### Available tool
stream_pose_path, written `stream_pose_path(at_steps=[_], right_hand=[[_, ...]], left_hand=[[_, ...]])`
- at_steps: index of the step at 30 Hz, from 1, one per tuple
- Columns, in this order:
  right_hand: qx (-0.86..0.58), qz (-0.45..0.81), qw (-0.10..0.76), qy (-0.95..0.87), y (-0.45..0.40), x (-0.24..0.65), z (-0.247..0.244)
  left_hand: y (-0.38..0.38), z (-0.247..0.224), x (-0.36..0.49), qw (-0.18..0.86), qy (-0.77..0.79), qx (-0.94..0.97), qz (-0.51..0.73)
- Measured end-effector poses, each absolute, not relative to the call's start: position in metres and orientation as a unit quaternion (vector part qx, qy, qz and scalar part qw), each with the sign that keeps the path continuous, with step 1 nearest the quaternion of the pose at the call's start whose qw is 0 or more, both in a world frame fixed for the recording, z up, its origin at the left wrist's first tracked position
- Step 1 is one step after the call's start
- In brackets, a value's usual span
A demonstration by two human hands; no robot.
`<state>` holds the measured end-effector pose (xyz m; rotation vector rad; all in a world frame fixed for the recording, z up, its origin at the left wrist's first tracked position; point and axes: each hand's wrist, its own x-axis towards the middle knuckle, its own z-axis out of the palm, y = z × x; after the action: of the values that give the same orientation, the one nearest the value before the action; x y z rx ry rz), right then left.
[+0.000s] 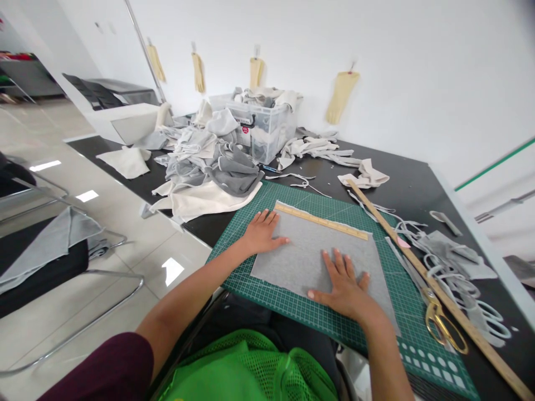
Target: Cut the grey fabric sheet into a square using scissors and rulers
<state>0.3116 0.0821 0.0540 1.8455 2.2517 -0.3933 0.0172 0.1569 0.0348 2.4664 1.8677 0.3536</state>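
A piece of grey fabric point(301, 250) lies flat on the green cutting mat point(238, 262). Across its far edge rests a short wooden ruler point(321, 220). My left hand point(263, 233) is spread at the fabric's left edge, its fingertips near the ruler's left end. Flat on the right part of the fabric lies my right hand point(343, 284), fingers apart. Neither hand holds anything. Gold-handled scissors point(443, 323) lie on the mat's right side, beside a long wooden ruler point(443, 298) that slants across the mat's right edge.
A heap of grey and white fabric point(209, 150) sits at the left, beside a clear plastic bin point(267, 125) filled with cloth. Fabric strips and scraps point(451, 250) cover the right side near white-handled scissors point(491, 320). Yellow gloves point(341, 94) hang on the wall.
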Motion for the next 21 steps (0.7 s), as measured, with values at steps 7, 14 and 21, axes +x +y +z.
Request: stream_pose_path(at_steps=[7,14,21], right_hand=[[0.626,-0.138,0.101,0.761,0.083,0.312,0.053],[0.625,-0.131,0.103,0.763,0.083,0.312,0.053],[0.625,-0.13,0.105,0.762,0.082,0.311,0.053]], left_hand=[[0.164,0.037,0.002,0.028,0.626,0.771,0.114],[0.166,0.04,-0.011,0.056,0.597,0.791,0.122],[0.162,0.04,-0.024,0.078,0.521,0.84,0.13]])
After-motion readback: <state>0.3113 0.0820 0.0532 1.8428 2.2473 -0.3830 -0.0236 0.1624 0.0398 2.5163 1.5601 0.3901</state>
